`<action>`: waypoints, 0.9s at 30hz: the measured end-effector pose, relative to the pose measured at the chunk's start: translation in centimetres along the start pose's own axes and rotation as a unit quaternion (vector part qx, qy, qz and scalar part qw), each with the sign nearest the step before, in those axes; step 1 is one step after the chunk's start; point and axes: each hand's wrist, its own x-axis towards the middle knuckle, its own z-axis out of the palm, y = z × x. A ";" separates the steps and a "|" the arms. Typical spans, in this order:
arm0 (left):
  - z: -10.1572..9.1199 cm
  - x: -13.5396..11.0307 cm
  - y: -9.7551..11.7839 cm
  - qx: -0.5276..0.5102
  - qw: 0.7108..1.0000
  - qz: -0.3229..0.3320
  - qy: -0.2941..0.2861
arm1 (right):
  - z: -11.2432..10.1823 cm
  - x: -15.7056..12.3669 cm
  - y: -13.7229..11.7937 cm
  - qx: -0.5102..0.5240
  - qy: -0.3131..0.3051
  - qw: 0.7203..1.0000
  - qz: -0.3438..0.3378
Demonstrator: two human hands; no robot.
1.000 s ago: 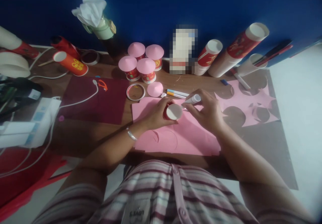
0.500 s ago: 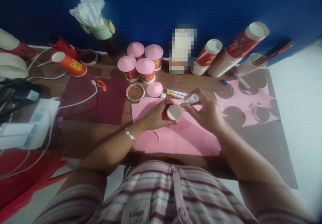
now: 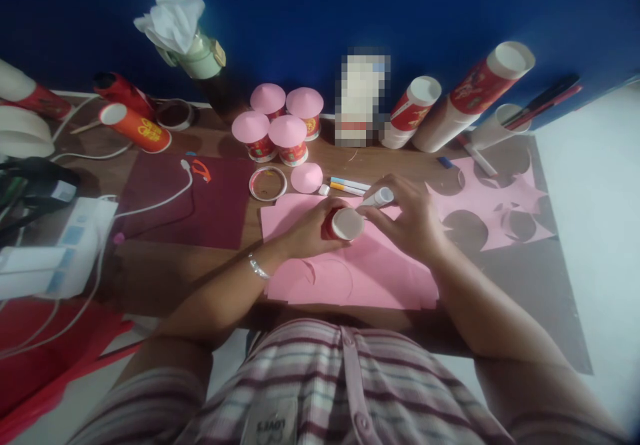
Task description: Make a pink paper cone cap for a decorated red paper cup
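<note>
Gripping a small red paper cup (image 3: pixel 347 223) on its side, the person's left hand (image 3: pixel 309 228) is closed round the cup's wall, with the round white end turned up toward the camera. Whether that end is the base or the mouth cannot be told. The cup hangs just above the upper middle of the whole pink paper sheet (image 3: pixel 380 278), which lies on the table (image 3: pixel 165 271) straight in front of the person.

The right hand (image 3: pixel 413 223) is closed on a white glue stick (image 3: pixel 380 197), pinched between thumb and fingertips. The stick lies just right of the cup and a little farther from the person. Its long axis slants from the cup's upper right rim up and away to the right, with the blunt end outermost. The end nearer the cup sits at the rim; whether it touches is hidden by the fingers. The hands nearly meet, the left forearm coming in from the lower left and the right from the lower right, wrists low over the sheet.

Beyond the sheet's far edge lie a pink paper circle (image 3: pixel 307 177), a tape ring (image 3: pixel 269 183) and two markers (image 3: pixel 350 185). Farther back stand four pink-capped cups (image 3: pixel 277 128). To the sheet's right lies a pink sheet with round holes (image 3: pixel 490 211), and to its left a maroon sheet (image 3: pixel 200 205).
</note>
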 end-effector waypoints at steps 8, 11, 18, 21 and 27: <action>-0.1 0.0 -0.3 -0.016 1.000 0.005 -0.004 | 0.3 0.5 0.1 -0.005 -0.012 1.000 0.011; 0.0 -0.1 -0.4 -0.016 1.000 0.010 -0.002 | 0.5 0.6 0.4 -0.003 -0.014 1.000 0.025; -0.1 -0.1 -0.2 -0.014 1.000 0.000 -0.011 | 0.2 0.8 0.4 -0.016 0.006 0.999 0.033; -0.1 0.0 -0.1 -0.024 1.000 -0.003 -0.013 | 0.0 1.1 -0.1 -0.020 -0.023 1.000 0.003; -0.4 0.2 0.5 -0.026 0.999 0.007 -0.023 | 0.4 1.6 -0.4 -0.056 -0.056 0.997 -0.023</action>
